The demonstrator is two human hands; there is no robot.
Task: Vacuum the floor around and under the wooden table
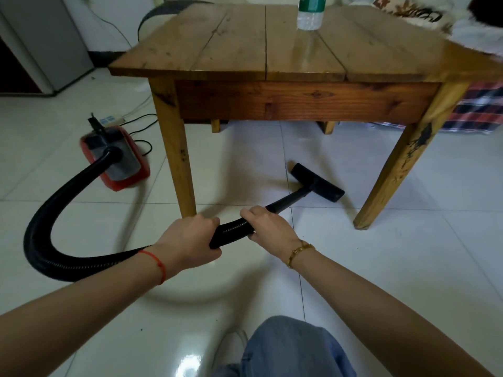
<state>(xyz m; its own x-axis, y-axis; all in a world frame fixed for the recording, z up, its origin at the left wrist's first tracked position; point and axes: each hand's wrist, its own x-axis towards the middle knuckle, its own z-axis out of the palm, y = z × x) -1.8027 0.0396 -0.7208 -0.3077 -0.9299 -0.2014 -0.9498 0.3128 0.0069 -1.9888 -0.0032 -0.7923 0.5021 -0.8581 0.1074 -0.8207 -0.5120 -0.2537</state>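
Observation:
A wooden table [272,47] stands ahead on white floor tiles [408,268]. The black vacuum hose [49,213] curves from a red canister vacuum [117,156] at the left to both of my hands. My left hand [190,240] grips the ribbed hose end, and my right hand [266,224] grips it just ahead, where the rigid black tube begins. The tube runs to a flat black floor nozzle [318,182], which lies on the tiles under the table's front edge, between the two front legs.
A plastic water bottle [310,12] stands on the tabletop. A power strip [111,120] with cords lies behind the canister. A grey cabinet [40,42] is at far left, plaid fabric [479,107] at right. My knee in jeans [285,346] is at the bottom.

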